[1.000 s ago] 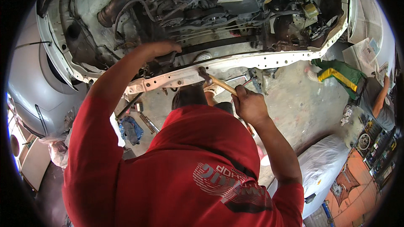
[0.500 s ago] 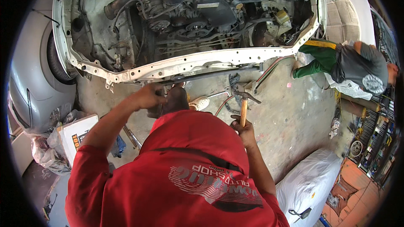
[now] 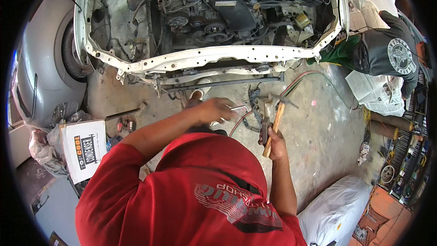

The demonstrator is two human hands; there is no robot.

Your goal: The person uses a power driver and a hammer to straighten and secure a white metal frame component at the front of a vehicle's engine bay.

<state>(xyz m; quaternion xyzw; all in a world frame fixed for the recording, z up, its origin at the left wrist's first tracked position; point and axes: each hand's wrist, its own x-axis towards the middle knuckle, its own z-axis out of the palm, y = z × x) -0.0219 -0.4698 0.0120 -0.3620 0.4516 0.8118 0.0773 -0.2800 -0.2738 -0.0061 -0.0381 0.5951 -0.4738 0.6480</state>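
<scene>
A hammer [image 3: 274, 130] with a pale wooden handle is gripped in my right hand [image 3: 277, 145], its blurred head pointing up and away. The fingers of that hand also hold a short dark flat piece [image 3: 265, 130] beside the handle; its kind I cannot make out. Smeared by motion, my left hand [image 3: 217, 111] is over the floor in front of my belly. Closest to it is a bent metal rod [image 3: 240, 108], and whether they touch is unclear. Beyond both hands stretches the white front crossmember [image 3: 214, 58] of a car with its engine [image 3: 227, 16] exposed.
A dark bar [image 3: 227, 82] runs below the crossmember. Hoses [image 3: 291, 82] and a black bracket [image 3: 253, 100] lie on the concrete. At left are a silver car [image 3: 43, 82], a white box [image 3: 84, 148] and a red power tool [image 3: 125, 125]. A co-worker [image 3: 387, 52] bends at right near newspapers [image 3: 380, 93].
My left hand has moved right, away from the crossmember's lower edge. The hammer has tilted, its handle end now lower, and the dark piece shows beside it. The co-worker has shifted.
</scene>
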